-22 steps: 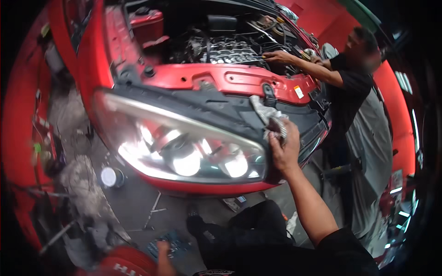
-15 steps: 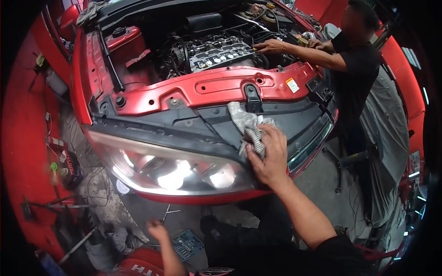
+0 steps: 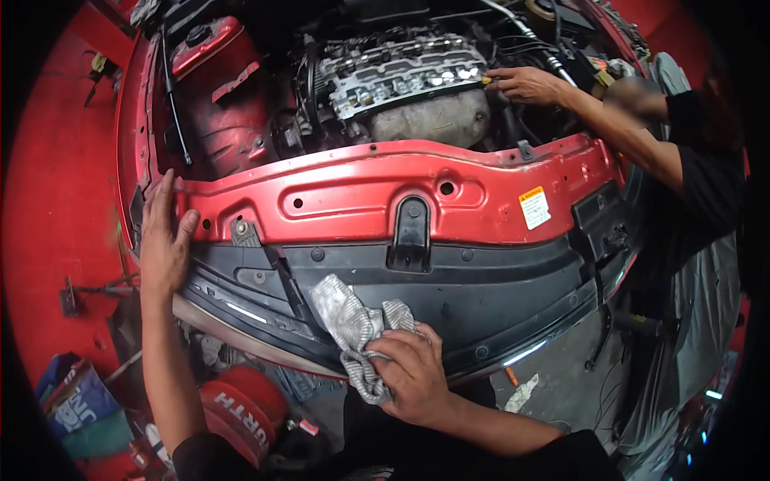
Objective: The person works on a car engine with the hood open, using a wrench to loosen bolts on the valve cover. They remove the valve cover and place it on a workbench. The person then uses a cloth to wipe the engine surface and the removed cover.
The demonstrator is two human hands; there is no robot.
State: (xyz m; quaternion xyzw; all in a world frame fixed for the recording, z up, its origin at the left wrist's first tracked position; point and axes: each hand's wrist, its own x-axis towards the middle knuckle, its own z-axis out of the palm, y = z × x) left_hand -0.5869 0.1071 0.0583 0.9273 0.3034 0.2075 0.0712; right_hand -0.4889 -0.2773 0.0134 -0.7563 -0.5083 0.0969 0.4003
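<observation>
My right hand (image 3: 411, 373) grips a grey-and-white striped rag (image 3: 338, 307), bunched under the fingers, over the black plastic cover (image 3: 337, 268) at the car's front. The rag's loose end spreads forward onto that cover. At the far left, my left hand (image 3: 164, 240) rests with fingers stretched and thumb apart on the left end of the red front crossmember (image 3: 361, 180). A black latch bracket (image 3: 411, 232) sits mid-panel, ahead of the rag.
Behind the crossmember lies the exposed engine (image 3: 409, 72). From the right a co-worker's hand (image 3: 525, 84) reaches to its edge. A red round stool (image 3: 241, 409) stands below left, beside bags (image 3: 76, 409). Grey sheeting (image 3: 698, 321) hangs at right.
My left hand has come up from low beside me onto the crossmember's left end. My right hand has moved left and nearer with the rag. My view has shifted closer over the engine bay.
</observation>
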